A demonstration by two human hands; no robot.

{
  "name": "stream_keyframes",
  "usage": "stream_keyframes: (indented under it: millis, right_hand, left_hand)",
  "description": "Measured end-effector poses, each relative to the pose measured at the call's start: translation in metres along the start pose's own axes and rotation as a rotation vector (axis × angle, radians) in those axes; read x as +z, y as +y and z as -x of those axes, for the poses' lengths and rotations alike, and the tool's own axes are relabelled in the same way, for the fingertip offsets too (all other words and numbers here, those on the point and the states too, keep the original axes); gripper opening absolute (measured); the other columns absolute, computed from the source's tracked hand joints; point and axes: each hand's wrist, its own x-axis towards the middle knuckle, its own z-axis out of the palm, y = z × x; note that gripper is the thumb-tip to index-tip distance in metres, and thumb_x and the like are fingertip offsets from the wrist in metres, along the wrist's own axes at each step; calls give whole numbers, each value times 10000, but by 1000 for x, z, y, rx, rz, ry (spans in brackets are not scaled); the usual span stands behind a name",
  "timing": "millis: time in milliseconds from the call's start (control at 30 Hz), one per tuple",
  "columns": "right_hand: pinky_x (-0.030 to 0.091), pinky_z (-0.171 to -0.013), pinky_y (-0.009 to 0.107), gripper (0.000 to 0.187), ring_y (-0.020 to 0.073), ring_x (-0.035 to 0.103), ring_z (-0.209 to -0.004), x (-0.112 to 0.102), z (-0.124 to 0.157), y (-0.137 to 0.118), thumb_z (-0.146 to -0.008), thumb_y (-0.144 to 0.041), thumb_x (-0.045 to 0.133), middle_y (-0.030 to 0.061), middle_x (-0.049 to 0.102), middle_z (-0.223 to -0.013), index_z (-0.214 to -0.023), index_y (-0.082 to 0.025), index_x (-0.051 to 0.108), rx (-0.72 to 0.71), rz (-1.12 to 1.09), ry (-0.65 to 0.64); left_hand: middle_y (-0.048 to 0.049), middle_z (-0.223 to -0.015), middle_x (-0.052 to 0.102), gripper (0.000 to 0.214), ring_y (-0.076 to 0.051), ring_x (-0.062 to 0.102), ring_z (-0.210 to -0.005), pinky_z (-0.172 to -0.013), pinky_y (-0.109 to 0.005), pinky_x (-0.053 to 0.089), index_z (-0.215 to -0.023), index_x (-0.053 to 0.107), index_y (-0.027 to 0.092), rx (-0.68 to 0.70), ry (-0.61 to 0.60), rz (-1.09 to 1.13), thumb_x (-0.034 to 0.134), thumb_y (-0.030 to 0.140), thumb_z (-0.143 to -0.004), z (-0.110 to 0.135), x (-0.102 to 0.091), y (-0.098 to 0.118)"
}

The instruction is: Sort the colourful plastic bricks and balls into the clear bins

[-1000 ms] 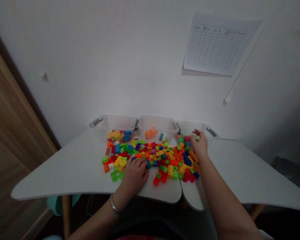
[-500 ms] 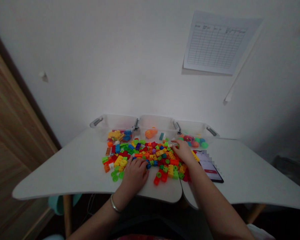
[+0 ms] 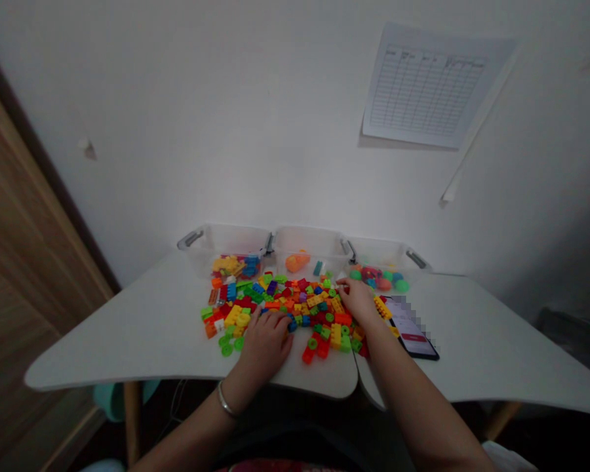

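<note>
Under the fingers of my right hand point(image 3: 356, 301), half open, lie glossy plastic bricks point(image 3: 314, 311); I cannot tell if they hold one. My left hand point(image 3: 264, 344) curves on the pile, with the worktop point(image 3: 128, 347) edge just behind.

Place: home-like room | Walls: smooth white plaster wall point(image 3: 226, 131), ruled white paper chart point(image 3: 427, 85) | Side: tall light-wood panel point(image 3: 24, 229) | Furniture: two rounded white tables point(image 3: 103, 354) on pale wooden legs point(image 3: 132, 419) | Surface: loose multicoloured plastic toy bricks point(image 3: 295, 314)
</note>
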Motion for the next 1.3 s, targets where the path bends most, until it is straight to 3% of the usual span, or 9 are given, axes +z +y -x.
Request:
stream_keyframes:
  millis: [233, 467, 667, 900, 1000, 1167, 1300]
  right_hand:
    - [476, -869, 367, 230, 231, 659, -911, 10, 0, 6, -817, -242, 565, 63, 729, -990, -1001, -225, 702, -40, -132, 131]
    - [493, -819, 380, 217, 233, 651, -845, 3, 2, 5, -813, -316, 513, 76, 706, -907, -919, -193, 657, 5, -388, 229]
    - [513, -756, 380, 287, 226, 629, -782, -1, 5, -5, -778, -406, 518, 89, 682, -909, -907, -174, 628, 19, -634, 257]
    - [530, -591, 327, 273, 192, 615, -630, -2, 3, -18, -707, -450, 585, 35, 665, -756, -826, -205, 606, 95, -899, 246]
    - [537, -558, 302, 274, 174, 627, -602, -6, -6, -21, -702, -449, 614, 17, 666, -738, -838, -213, 590, 118, -1044, 266]
    - [569, -586, 294, 288, 134, 625, -566, -15, -35, -19, -669, -431, 648, -25, 649, -696, -837, -212, 564, 178, -1216, 427]
    - [584, -592, 282, 296, 113, 619, -559, -14, -54, -17, -658, -433, 659, -44, 616, -657, -815, -206, 551, 227, -1263, 438]
  left_hand:
    - [-76, -1056, 695, 220, -260, 610, -1021, -1080, -569, 324, -1013, 671, 213, 2, 3, -7, 558, 250, -827, 0, -2, 0]
    - [-79, -1075, 692, 232, -267, 604, -1036, -1080, -576, 319, -1029, 668, 208, -2, -8, -5, 566, 254, -826, 1, -1, 0]
    - [-74, -1065, 691, 229, -258, 604, -1030, -1089, -573, 309, -1034, 664, 199, 1, -17, -7, 553, 248, -840, 0, -2, 1]
    - [-77, -1054, 695, 223, -258, 610, -1011, -1074, -573, 327, -1018, 669, 209, 11, 16, 5, 555, 246, -830, 0, -1, 1]
    - [-79, -1060, 691, 228, -259, 608, -1019, -1079, -574, 320, -1028, 666, 208, 9, 8, 3, 548, 247, -836, 1, 0, 0]
    - [-78, -1060, 693, 229, -262, 609, -1026, -1075, -578, 327, -1023, 668, 223, 8, 15, 16, 559, 244, -823, 2, 0, -1]
    - [-74, -1062, 695, 228, -264, 609, -1031, -1080, -582, 319, -1020, 670, 223, 12, 22, 18, 561, 244, -820, 2, 1, -3]
